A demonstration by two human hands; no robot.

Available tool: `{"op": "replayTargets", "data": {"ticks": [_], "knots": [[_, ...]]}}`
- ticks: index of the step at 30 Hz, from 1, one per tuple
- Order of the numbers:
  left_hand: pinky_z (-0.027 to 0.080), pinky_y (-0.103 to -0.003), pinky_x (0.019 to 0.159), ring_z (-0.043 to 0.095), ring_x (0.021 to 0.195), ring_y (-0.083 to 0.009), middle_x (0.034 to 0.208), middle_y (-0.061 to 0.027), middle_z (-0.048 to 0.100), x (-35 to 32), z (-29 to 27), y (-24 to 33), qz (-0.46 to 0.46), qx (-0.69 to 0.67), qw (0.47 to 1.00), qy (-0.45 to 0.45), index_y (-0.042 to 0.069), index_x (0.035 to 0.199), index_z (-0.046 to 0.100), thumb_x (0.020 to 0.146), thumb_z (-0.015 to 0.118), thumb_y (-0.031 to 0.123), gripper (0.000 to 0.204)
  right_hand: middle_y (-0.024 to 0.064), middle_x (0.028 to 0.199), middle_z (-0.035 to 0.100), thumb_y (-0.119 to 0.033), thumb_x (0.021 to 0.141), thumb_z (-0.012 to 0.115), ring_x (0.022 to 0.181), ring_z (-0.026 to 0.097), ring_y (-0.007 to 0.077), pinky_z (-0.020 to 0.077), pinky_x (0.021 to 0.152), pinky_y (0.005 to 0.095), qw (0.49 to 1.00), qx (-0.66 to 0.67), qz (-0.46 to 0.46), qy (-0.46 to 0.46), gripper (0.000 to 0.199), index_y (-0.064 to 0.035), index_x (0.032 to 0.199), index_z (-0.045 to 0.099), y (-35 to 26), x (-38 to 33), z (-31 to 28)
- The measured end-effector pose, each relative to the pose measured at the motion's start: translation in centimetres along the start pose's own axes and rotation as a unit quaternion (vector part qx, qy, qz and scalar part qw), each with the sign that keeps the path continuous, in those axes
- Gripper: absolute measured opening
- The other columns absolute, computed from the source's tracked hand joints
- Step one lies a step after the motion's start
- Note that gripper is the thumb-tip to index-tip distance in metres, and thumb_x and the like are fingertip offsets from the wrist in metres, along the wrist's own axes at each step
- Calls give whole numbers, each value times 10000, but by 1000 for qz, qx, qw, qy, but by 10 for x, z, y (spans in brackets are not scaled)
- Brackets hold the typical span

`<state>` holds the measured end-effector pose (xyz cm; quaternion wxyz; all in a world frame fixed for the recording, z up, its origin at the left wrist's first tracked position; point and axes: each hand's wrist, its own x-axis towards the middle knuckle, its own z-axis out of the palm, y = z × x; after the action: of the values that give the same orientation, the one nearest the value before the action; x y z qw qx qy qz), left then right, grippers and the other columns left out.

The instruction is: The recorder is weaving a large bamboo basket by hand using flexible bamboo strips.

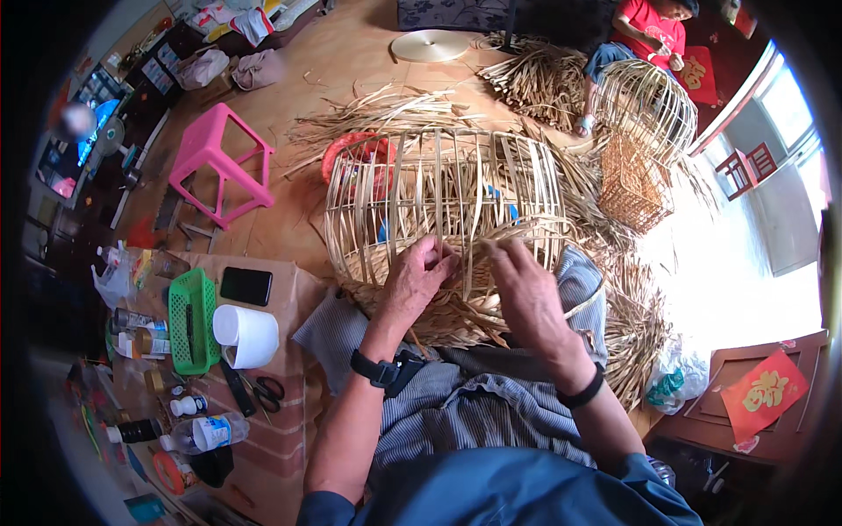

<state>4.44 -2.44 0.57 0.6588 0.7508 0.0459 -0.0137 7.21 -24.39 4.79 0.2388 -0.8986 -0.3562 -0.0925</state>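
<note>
A partly woven basket (447, 197) with open upright ribs of pale plant strips lies across my lap, its denser woven edge nearest me. My left hand (419, 279) is closed at that edge, fingers curled in a pinch around strips among the ribs. To its right, my right hand (526, 294) is also closed, thumb and fingertips pinching a thin pale strip. Fingertips of both hands are partly hidden among the strips. A striped grey cloth (478, 403) covers my lap under the basket.
Loose straw strips (631, 329) lie around the basket. At left, a cloth-covered table (285, 416) holds a green plastic basket (210, 337), phone (246, 286), white container (250, 335), scissors (267, 394) and bottles. A pink stool (217, 158) stands beyond. Another person (649, 39) sits at far right with a ribbed basket (653, 101).
</note>
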Motion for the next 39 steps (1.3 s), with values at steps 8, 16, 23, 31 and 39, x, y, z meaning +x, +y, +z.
{"op": "replayTargets", "data": {"ticks": [8, 16, 23, 31, 39], "knots": [[548, -556, 774, 716, 865, -494, 877, -292, 716, -8, 1, 11, 5, 281, 959, 34, -13, 1085, 692, 1116, 626, 353, 373, 115, 1148, 584, -163, 881, 670, 1106, 598, 298, 521, 937, 426, 989, -88, -98, -63, 273, -40, 1124, 687, 16, -12, 21], [574, -461, 811, 762, 858, -333, 893, -243, 747, 2, -13, 22, -73, 369, 918, -128, -63, 1169, 739, 1077, 665, 357, 436, 132, 1088, 599, -159, 862, 676, 1084, 613, 315, 519, 929, 435, 994, -63, -65, -57, 120, -54, 920, 679, 21, -13, 33], [591, -382, 859, 774, 939, -219, 1020, -174, 817, 2, -21, 8, -52, 119, 974, -187, -86, 1258, 753, 890, 843, 231, 495, 144, 1115, 585, -145, 827, 718, 1091, 602, 348, 537, 940, 466, 999, 17, -39, -33, 156, -27, 913, 663, 24, -18, 38], [556, -338, 810, 662, 866, -136, 937, -81, 766, 11, -21, 16, -100, 157, 953, -241, -57, 1156, 780, 848, 853, 156, 382, 149, 1254, 625, -54, 821, 750, 1137, 626, 375, 568, 957, 462, 996, 79, -24, -33, 239, -9, 1042, 669, 25, -19, 36], [538, -327, 862, 629, 931, -98, 1023, 4, 750, 14, -26, 10, -100, 124, 947, -278, -34, 1174, 761, 876, 841, 76, 328, 182, 1313, 612, -38, 834, 731, 1165, 627, 396, 569, 956, 484, 995, 59, -38, 66, 392, -30, 1220, 664, 20, -41, 26]]}}
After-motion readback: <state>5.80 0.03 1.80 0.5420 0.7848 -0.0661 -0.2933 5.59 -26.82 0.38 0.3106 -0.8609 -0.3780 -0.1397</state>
